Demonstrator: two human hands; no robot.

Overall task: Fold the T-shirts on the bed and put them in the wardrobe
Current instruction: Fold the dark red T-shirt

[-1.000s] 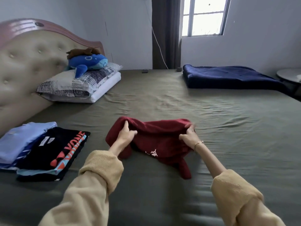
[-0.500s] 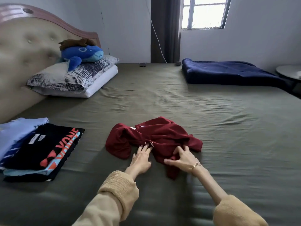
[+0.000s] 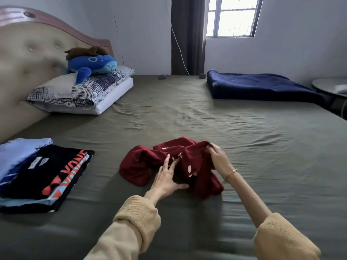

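A crumpled maroon T-shirt (image 3: 165, 162) is lying mid-bed on the olive sheet (image 3: 244, 137). The left hand (image 3: 166, 180) is pressing on it with fingers spread, while the right hand (image 3: 218, 159) is pinching its raised right edge. Folded T-shirts (image 3: 43, 173) are sitting stacked well to the left.

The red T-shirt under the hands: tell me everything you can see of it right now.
The red T-shirt is dark maroon, of a knit-looking cloth, with small white marks on its front and a pale tag near the collar. It lies crumpled and unfolded on the olive bed sheet, near the middle of the bed. The left hand rests flat on its near side with fingers spread; the right hand has pinched a bunch of cloth at its right end and lifted it slightly.
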